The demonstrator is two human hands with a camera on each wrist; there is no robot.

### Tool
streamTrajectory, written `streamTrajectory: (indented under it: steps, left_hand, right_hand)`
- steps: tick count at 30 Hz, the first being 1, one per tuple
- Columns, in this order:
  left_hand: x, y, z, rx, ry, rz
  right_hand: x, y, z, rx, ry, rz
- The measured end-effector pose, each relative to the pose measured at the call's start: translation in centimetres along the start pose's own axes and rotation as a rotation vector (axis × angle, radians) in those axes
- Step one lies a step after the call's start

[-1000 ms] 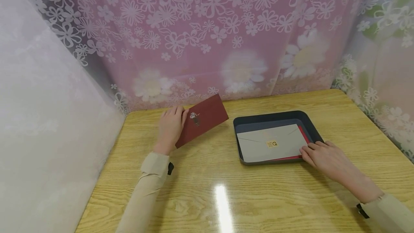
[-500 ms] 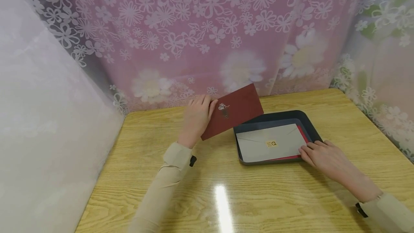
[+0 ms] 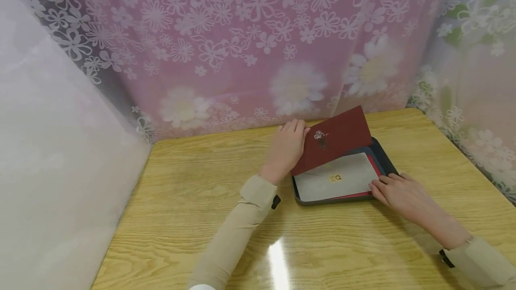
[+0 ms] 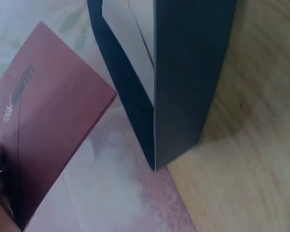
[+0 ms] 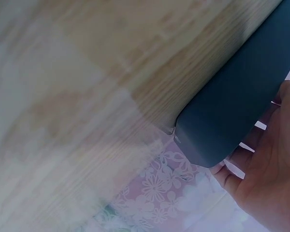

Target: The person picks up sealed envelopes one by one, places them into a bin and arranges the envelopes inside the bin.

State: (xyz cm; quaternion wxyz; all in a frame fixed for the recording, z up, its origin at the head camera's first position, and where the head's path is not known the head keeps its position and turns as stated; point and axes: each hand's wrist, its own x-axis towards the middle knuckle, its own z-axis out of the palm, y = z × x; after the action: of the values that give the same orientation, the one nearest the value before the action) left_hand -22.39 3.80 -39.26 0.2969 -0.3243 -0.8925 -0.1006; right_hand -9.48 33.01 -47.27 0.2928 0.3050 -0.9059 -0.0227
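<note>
My left hand (image 3: 286,147) holds a dark red envelope (image 3: 338,140) by its left end, tilted above the back left part of a dark grey tray (image 3: 318,202). A small floral print and dark lettering mark the envelope's face. In the left wrist view, the red envelope (image 4: 53,106) hangs apart from the tray wall (image 4: 188,72). Inside the tray lies a pale grey envelope (image 3: 354,176) with a gold emblem, over a bright red one (image 3: 375,164) showing only at its edges. My right hand (image 3: 403,196) grips the tray's near right corner, fingers over the rim.
The tray stands on a wood-grain table (image 3: 193,218). A pink flowered curtain (image 3: 242,57) hangs along the table's back edge. Pale sheeting (image 3: 60,147) closes the left side, and a flowered sheet (image 3: 479,102) borders the right.
My left hand has carried the dark red envelope rightward, from beside the tray to above it, where it now covers part of the pale envelope from view. The right hand stays at the tray corner.
</note>
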Motion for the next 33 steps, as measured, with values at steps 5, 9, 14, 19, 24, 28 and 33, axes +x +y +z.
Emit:
streamTrajectory:
  steps: [5,9,14,19,24,28,33]
  left_hand:
    - [-0.7,1.8,1.4,0.042,-0.132,0.036]
    - [-1.4,2.7,2.6,0.056,-0.230,0.050]
    - [-2.0,3.2,3.5,0.037,-0.331,0.069]
    - [-2.7,3.2,4.0,0.038,-0.470,0.073]
    - [-3.1,3.2,4.3,0.046,-0.550,0.083]
    - [-3.3,3.0,4.3,0.011,-0.595,0.074]
    - [-3.2,2.8,3.4,-0.015,-0.607,0.079]
  right_hand:
    - [-0.2,-0.1,0.0,-0.021,-0.010,-0.014]
    - [-0.3,-0.2,0.0,-0.027,-0.013,-0.012]
    - [-0.2,-0.3,0.1,-0.014,-0.013,0.006]
    - [-0.1,-0.4,0.0,-0.005,-0.031,0.021]
    - [0.0,-0.4,-0.2,-0.009,-0.068,0.044]
    - [0.1,-0.2,-0.6,0.011,-0.147,0.082]
    - [0.9,-0.2,-1.6,0.043,-0.240,0.126]
